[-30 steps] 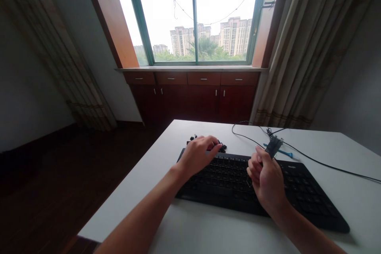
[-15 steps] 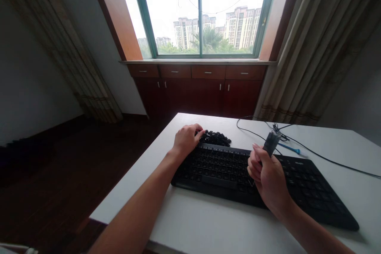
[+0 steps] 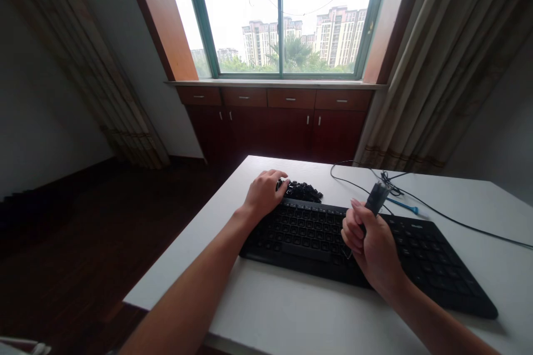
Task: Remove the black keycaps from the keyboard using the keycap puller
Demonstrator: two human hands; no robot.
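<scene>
My left hand rests at the left end of a heap of loose black keycaps, just behind the keyboard. Its thumb and fingers are apart and curve toward the heap; nothing shows in its grasp. My right hand is closed around a keycap puller. The tool's dark body with a clear-looking end sticks up above the fist, and thin wire shows below it. Beneath both hands lies a black keyboard. Sockets without keycaps show across its left and middle part, while keys remain on the right-hand block.
A white table carries everything. A thin black cable loops and bunches behind the keyboard, running off to the right. Near it lies a slim blue tool with a pale tip. Beyond stand a dark red cabinet and a window.
My right hand has shifted slightly to the left with the keycap puller. My left hand stays at the heap, its thumb and index finger a little farther to the right.
</scene>
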